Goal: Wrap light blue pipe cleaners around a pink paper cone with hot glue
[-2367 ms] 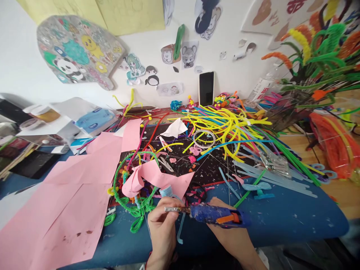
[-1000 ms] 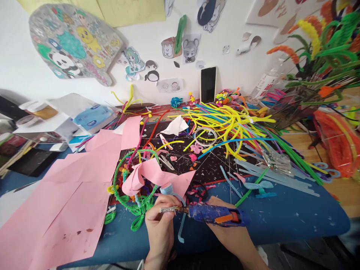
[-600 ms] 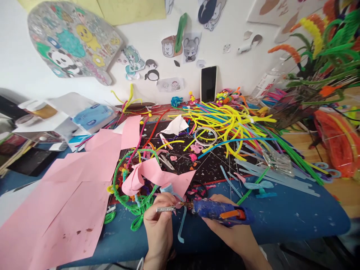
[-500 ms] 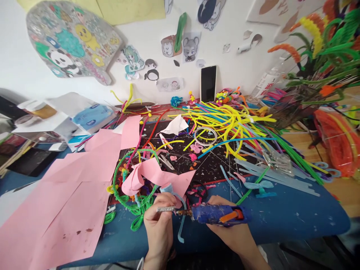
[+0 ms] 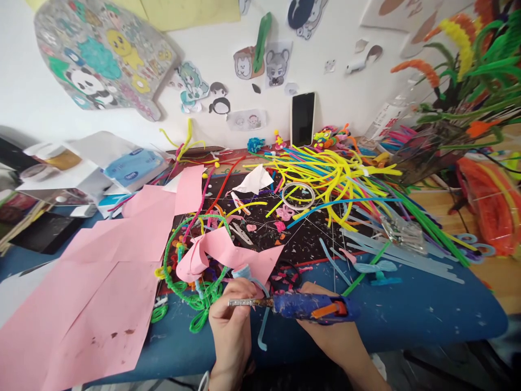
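Observation:
My left hand point(image 5: 232, 320) is closed in a pinch on a small flat silver metal clip point(image 5: 241, 302), which lies level across the fingertips. My right hand point(image 5: 325, 336) grips a blue hot glue gun point(image 5: 309, 306) with an orange trigger, mostly from behind and below. Its stained nozzle points left and meets the right end of the clip. A light blue pipe cleaner point(image 5: 264, 331) hangs just behind my left hand, with a coiled light blue piece point(image 5: 243, 271) above the fingers; whether the hand also holds these I cannot tell. A cut pink paper strip point(image 5: 220, 247) lies beyond.
Pink paper sheets point(image 5: 114, 293) cover the left side. A green pipe-cleaner ring point(image 5: 166, 260) lies beside my left hand. Farther back are yellow pipe cleaners point(image 5: 337, 174), a tape roll point(image 5: 298, 207) and a phone point(image 5: 303, 119). Glue sticks point(image 5: 427, 266) and a bag of metal pieces point(image 5: 405, 234) sit at right.
The glue gun has shifted slightly left, so its nozzle now overlaps the clip's right end, where a small gap showed before. My left hand has barely moved.

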A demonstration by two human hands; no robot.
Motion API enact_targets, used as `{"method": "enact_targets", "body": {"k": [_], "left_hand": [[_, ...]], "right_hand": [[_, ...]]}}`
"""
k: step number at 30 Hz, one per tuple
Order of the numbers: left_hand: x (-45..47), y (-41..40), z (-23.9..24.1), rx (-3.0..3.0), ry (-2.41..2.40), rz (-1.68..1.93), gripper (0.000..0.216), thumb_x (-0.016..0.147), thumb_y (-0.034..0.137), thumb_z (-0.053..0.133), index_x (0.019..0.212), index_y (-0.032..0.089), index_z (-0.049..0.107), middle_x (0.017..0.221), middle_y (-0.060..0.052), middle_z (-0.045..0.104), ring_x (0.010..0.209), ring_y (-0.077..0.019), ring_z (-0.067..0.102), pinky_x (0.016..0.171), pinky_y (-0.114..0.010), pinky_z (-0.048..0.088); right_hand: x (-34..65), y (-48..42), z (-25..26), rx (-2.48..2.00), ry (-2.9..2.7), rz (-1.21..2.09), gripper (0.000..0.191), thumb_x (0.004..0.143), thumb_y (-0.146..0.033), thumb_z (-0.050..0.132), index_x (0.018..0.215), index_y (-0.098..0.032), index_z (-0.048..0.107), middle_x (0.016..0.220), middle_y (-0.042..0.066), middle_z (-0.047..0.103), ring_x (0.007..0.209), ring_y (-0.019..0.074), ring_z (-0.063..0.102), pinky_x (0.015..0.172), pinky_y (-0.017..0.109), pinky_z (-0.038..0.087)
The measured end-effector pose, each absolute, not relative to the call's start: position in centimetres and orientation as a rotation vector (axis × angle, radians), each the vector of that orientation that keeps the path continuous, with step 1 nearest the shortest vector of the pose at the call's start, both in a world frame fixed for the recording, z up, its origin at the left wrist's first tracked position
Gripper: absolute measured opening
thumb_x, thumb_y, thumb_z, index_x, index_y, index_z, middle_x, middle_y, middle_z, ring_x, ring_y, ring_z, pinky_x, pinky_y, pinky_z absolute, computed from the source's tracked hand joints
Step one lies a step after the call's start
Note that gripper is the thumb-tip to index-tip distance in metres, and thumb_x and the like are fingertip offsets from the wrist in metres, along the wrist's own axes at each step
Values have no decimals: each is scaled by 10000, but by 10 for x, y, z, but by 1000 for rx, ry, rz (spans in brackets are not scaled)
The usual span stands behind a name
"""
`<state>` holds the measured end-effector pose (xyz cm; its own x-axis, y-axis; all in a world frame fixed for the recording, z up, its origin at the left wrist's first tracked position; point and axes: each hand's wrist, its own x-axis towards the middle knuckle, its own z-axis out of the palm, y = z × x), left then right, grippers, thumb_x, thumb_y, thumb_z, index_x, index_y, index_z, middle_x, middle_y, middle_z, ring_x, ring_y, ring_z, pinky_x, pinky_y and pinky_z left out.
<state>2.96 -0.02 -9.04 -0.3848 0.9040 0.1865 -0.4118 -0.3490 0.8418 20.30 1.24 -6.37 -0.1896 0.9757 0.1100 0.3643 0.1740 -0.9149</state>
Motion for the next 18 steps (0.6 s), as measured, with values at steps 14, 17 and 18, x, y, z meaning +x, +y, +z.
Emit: {"method": "enact_targets", "body": {"k": [14, 17, 18], "left_hand": [[30, 2, -91, 842, 898, 1879, 69, 830, 319, 845, 830, 254, 823, 710, 10, 644, 728, -148, 622, 696, -280, 565], [29, 1, -90, 840, 904, 1878, 88, 831, 322, 846, 810, 242, 815, 708, 12, 647, 721, -142, 622, 697, -275, 565], [29, 1, -90, 839, 907, 1879, 94, 830, 326, 847, 805, 242, 813, 704, 12, 646, 719, -143, 621, 692, -274, 563]], "right_hand": [[203, 16, -59, -1270, -1822, 914, 260, 880, -207, 561, 635, -267, 499, 608, 9, 645, 528, 184, 641, 489, 291, 519], [203, 15, -63, -1267, -1816, 893, 259, 887, -222, 547, 636, -261, 499, 602, -2, 633, 519, 176, 635, 483, 282, 511], [203, 15, -63, -1267, -1811, 885, 267, 886, -224, 550, 629, -263, 488, 593, -4, 621, 507, 175, 624, 470, 283, 503]]}}
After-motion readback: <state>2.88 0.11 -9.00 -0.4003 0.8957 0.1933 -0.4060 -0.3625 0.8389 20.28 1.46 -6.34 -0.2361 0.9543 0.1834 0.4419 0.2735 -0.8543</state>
